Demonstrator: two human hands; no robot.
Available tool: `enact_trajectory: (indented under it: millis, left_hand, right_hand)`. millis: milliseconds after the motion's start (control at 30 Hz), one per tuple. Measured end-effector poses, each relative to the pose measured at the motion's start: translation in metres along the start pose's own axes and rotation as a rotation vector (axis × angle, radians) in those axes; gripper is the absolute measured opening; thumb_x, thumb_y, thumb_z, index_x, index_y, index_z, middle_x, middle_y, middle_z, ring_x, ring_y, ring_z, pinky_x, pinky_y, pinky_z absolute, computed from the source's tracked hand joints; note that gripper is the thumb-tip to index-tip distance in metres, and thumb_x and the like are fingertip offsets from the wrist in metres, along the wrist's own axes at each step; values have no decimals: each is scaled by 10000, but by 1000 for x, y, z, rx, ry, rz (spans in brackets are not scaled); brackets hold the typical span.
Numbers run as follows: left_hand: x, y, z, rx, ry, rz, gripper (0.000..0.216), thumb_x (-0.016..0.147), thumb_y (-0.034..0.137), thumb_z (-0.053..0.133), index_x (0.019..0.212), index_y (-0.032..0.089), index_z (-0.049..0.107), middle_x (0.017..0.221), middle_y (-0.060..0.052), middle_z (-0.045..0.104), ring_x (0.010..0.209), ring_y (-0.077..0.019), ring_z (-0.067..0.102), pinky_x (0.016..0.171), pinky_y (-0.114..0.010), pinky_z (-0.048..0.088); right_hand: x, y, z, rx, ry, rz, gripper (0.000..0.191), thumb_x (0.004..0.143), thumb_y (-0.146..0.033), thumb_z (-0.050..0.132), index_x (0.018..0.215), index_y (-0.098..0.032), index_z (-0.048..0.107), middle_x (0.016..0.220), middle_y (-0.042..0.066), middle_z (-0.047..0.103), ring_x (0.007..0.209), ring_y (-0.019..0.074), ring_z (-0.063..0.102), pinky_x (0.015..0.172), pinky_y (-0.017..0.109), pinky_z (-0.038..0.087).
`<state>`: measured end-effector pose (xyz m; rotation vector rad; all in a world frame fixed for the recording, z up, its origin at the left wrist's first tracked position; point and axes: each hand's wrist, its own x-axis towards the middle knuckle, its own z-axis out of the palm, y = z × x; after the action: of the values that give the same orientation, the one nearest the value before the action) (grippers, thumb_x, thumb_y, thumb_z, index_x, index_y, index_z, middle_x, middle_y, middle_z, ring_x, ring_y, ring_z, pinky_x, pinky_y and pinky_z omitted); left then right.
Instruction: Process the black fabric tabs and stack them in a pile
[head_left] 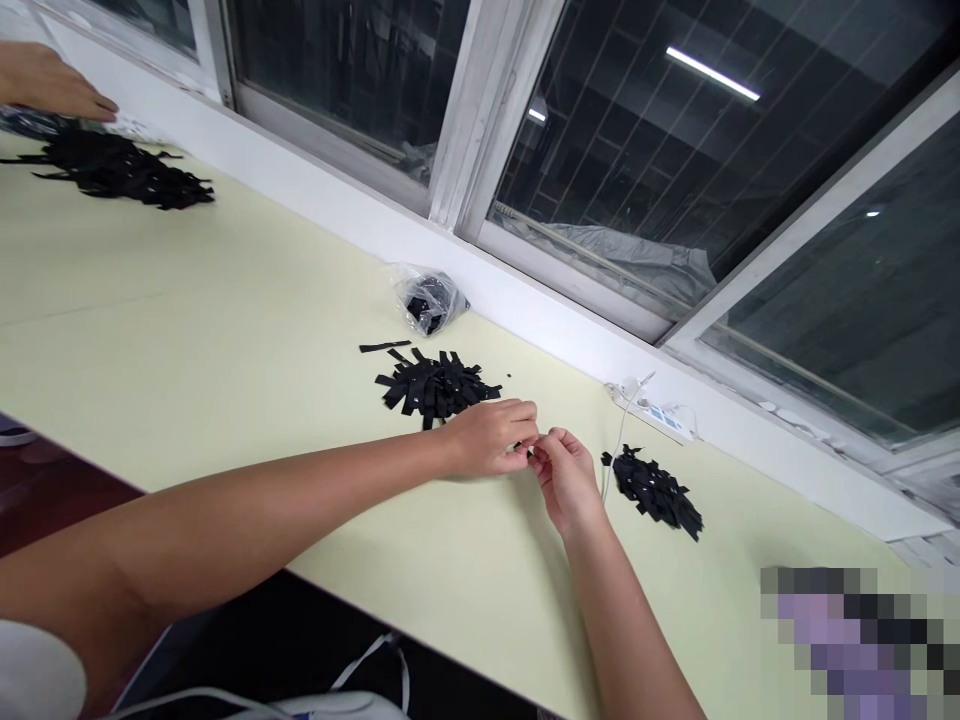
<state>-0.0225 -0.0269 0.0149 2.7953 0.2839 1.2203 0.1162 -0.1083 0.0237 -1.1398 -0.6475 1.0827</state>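
Observation:
My left hand and my right hand meet fingertip to fingertip over the pale yellow table. Both pinch a small black piece between them; most of it is hidden by the fingers. Just behind my left hand lies a pile of short black strips. A second, smaller pile of black pieces lies to the right of my right hand.
A clear plastic bag of black parts sits by the white window sill. A white power strip with cable lies along the sill. At far left another person's hand rests near a third black pile.

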Motion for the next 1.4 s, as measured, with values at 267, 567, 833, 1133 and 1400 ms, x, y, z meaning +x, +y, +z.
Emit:
enact_trajectory:
  millis: [267,567,833,1133,1400]
  left_hand:
    - [0,1,-4,-8,22,-68,143,913,197,521,947,159,655,918,-46,577,817,-144,577,698,-256,465]
    - [0,2,-4,71,69,-25,209,966,209,482,916,154,677,893,-55,602,835,-149,579,734,-253,471]
    - [-2,-1,0,57,65,-54,183,957,197,508,920,152,682,898,-49,597,812,-139,580,712,-246,465]
    - [-2,0,1,59,84,-95,229,979,228,496,907,171,705,870,-35,602,784,-126,580,695,-244,465]
    - [-2,-1,2,23,99,-107,224,968,218,510,894,166,714,849,-30,605,764,-118,586,695,-232,463]
  right_hand:
    - [0,-3,-1,1,3,3,374,547,-233,845,625,-190,481,585,-61,453,558,62,400,497,173,361]
    - [4,-3,-5,33,0,15,406,551,-239,870,612,-183,472,586,-69,414,549,54,370,468,170,331]
    - [3,-1,-2,33,35,-6,385,548,-256,882,676,-189,525,587,-73,444,536,58,403,468,179,347]
    - [2,1,-2,24,67,-26,368,568,-263,885,836,-187,643,682,-43,567,570,62,475,491,180,399]
    - [2,4,0,42,60,-28,359,565,-283,888,824,-174,664,671,-44,560,558,55,453,478,180,379]
